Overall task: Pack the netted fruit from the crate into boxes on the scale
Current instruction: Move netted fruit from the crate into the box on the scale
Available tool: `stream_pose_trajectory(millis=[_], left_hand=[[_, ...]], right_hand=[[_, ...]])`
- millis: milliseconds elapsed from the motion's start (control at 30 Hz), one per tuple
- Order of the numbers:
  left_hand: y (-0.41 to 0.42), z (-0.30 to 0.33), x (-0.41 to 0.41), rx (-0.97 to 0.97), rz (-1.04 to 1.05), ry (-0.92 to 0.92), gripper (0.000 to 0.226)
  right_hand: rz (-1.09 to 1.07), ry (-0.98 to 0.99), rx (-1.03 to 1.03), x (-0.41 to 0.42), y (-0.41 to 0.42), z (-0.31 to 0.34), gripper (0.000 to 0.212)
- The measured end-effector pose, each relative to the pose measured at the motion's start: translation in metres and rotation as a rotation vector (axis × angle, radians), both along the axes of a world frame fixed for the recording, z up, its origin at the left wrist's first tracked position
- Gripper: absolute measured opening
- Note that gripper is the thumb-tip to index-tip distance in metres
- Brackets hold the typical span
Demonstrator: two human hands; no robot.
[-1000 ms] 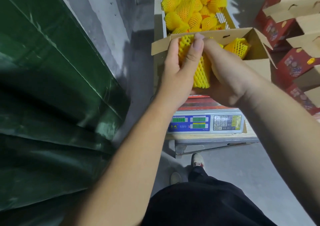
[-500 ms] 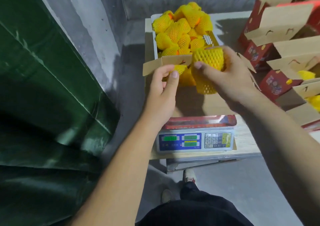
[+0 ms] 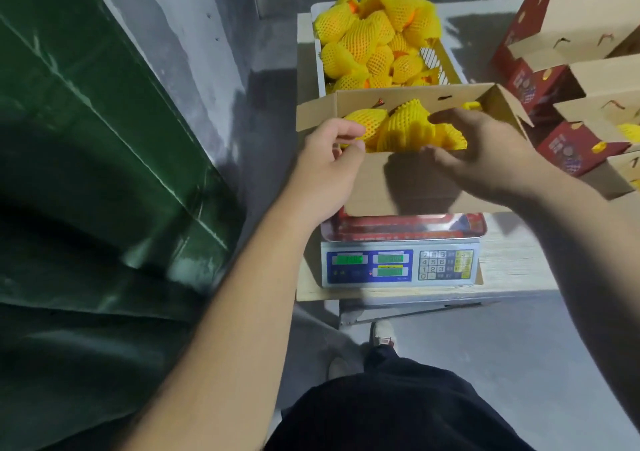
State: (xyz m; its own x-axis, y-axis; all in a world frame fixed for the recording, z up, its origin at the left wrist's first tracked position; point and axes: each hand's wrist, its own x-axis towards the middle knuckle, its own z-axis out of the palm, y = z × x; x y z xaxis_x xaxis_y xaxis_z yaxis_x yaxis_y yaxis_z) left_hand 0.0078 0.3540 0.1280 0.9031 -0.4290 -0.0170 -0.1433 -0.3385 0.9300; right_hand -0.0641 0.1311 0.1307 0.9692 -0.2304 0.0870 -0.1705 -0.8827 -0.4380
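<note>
A white crate [image 3: 317, 52] at the back is heaped with fruit in yellow foam nets [image 3: 375, 40]. In front of it, an open cardboard box [image 3: 367, 191] stands on the scale [image 3: 398, 267] and holds a few netted fruit. My left hand [image 3: 325, 163] is at the box's front left corner. Its curled fingers and thumb pinch the near end of a netted fruit [image 3: 369, 121] there. My right hand [image 3: 485, 154] reaches in from the right and holds another netted fruit [image 3: 408, 130] between thumb and fingers, low inside the box.
Red printed cartons [image 3: 568, 145] with open brown flaps are stacked at the right, some with yellow fruit inside. A green tarpaulin [image 3: 86, 173] and a grey wall close off the left. The scale sits on a low wooden bench [image 3: 512, 267], and my feet stand on the concrete floor below.
My right hand has lowered its netted fruit from above the box down into it. My left hand stays at the box's left corner, now curled on a fruit there.
</note>
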Motion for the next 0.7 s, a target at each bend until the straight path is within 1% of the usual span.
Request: stream_pose_trajectory(millis=[133,300,700], left_hand=[[0.004,0.002,-0.003,0.068,-0.04,-0.085,0.019],[0.006,0.007,-0.015,0.172,-0.07,-0.197,0.018],[0.007,0.011,-0.028,0.233,-0.038,-0.311,0.018]], right_hand=[[0.116,-0.071,0.087,-0.008,0.032,0.007,0.046],[0.191,-0.097,0.072,-0.012,0.052,0.012,0.046],[0.176,-0.135,0.033,-0.027,0.047,0.013,0.039]])
